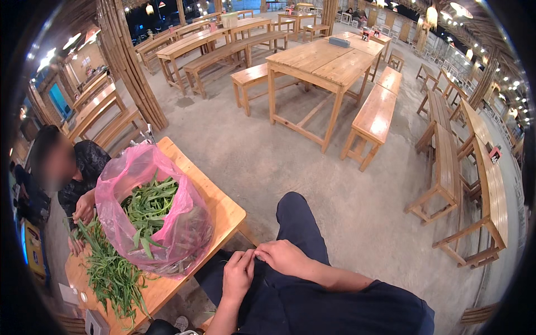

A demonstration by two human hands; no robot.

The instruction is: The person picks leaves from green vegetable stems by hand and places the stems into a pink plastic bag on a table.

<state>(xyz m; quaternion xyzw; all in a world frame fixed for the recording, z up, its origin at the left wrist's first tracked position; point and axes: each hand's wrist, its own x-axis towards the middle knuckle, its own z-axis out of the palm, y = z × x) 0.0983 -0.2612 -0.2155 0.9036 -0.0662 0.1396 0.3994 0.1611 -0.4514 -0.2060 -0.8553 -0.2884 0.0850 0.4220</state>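
Note:
My left hand (238, 274) and my right hand (282, 256) meet at the fingertips above my lap. The fingers of both are bent and pinched together, and whether something small lies between them is hidden. To the left of them, a pink plastic bag (194, 234) stands with its mouth spread on a wooden table (228, 209). Leafy green stems (153, 197), which look like water spinach, fill the bag. A loose heap of the same greens (113, 272) lies beside it on the tabletop.
Across the table, another person's hand (86, 207) holds some stems by the heap. A tissue box (96, 322) sits at the table's near left corner. Wooden tables (310, 63) and benches (374, 113) stand on the concrete floor. A bundled-pole post (130, 63) rises behind the table.

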